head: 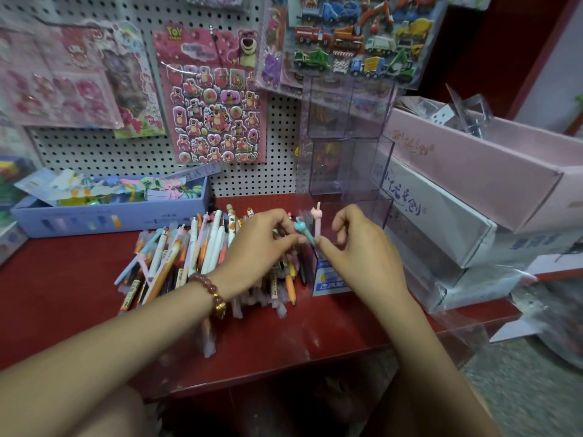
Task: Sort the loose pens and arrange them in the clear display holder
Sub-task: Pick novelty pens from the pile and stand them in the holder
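Our left hand (262, 244) pinches a teal pen (303, 231) beside the loose pens (189, 257) heaped on the surface (63, 279). Our right hand (362, 247), fingers curled, meets a pink pen (316, 217) at the clear display holder (362, 159), whose tiers rise toward 1 o'clock. We cannot tell whether it grips the pen. At 10 o'clock a blue box (94, 216) holds blurred, colourful stationery.

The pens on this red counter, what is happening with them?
A person is sorting them. The left hand, which wears a bead bracelet, pinches a teal pen above the pile of loose pens. The right hand is at a pink pen that stands upright at the front of the clear display holder; whether it grips that pen is unclear. Most pens lie in the pile.
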Tool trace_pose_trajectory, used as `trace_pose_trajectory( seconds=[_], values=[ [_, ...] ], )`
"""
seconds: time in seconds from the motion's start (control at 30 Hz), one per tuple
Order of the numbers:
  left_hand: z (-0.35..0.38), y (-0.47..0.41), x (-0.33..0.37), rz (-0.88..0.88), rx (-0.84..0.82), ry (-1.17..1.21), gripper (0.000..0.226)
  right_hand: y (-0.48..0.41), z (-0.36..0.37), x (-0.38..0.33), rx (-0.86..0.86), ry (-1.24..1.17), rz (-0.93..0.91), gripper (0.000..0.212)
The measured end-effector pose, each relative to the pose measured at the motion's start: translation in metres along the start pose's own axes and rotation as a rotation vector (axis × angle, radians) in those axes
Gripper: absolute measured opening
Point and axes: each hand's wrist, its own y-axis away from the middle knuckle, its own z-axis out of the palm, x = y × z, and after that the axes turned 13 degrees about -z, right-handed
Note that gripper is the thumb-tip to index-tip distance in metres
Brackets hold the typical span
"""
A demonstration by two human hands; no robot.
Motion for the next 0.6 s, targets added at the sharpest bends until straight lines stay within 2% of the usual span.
trace_pose_trajectory(
  seconds=[0.07, 0.17, 0.23, 0.33, 0.47, 0.6],
  values=[
    [-0.012, 0.000, 0.000, -0.017, -0.003, 0.006, 0.021, 0.001, -0.002, -0.009, 0.097, -0.060, -0.057, 0.026],
    [-0.039, 0.001, -0.006, -0.070, 0.016, 0.082, 0.017, -0.003, 0.007, -0.031, 0.153, -0.306, -0.156, 0.024],
    [-0.062, 0.002, -0.016, -0.085, 0.034, 0.073, 0.016, -0.007, 0.021, -0.048, 0.097, -0.556, -0.199, 0.022],
    [-0.104, 0.005, -0.045, -0.120, 0.104, 0.009, 0.019, -0.013, 0.053, -0.071, -0.090, -0.842, -0.215, 0.018],
    [-0.153, 0.011, -0.098, -0.214, 0.152, -0.199, 0.018, -0.018, 0.092, -0.089, -0.289, -0.914, -0.211, 0.013],
    [-0.173, 0.019, -0.144, -0.360, 0.127, -0.347, 0.014, -0.016, 0.109, -0.095, -0.316, -0.880, -0.181, 0.016]
  ],
)
